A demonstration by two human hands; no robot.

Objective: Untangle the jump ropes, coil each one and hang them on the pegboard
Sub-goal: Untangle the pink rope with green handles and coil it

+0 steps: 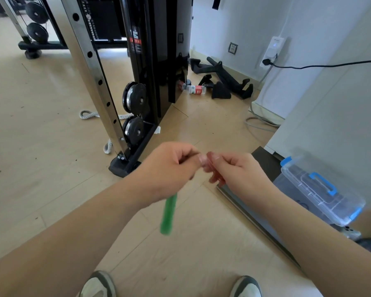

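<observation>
Two grey-and-white shoes [99, 285] stand at the lower edge on the pale wooden plank floor [41, 168]. Both bare forearms reach forward above them. A green cylindrical plastic jump-rope handle [168, 215] hangs nearly upright below the left hand [169, 168]; its upper end is hidden behind the palm, and it is blurred. The left grip is closed, with fingers curled and thumb pressed to forefinger, and the handle hangs from it. The right hand [240, 171] is just beside the left, fingertips almost touching. Its grip is clamped in a pinch on a small red blurred piece [215, 168]; whether this is rope or handle cannot be told. No rope cord can be made out between the hands. To the right, a clear plastic storage box with blue latches [321, 189] sits low against the white wall [330, 93]. Beyond the hands stands a black cable machine with a perforated chrome upright [150, 67], with black weight plates [135, 99] mounted at its base. A white braided rope [88, 115] lies on the floor behind the upright. Farther off, a clear bottle with a red label [194, 90] lies on its side near black handle attachments [223, 80]. A black plug [267, 62] sits in a wall socket.
</observation>
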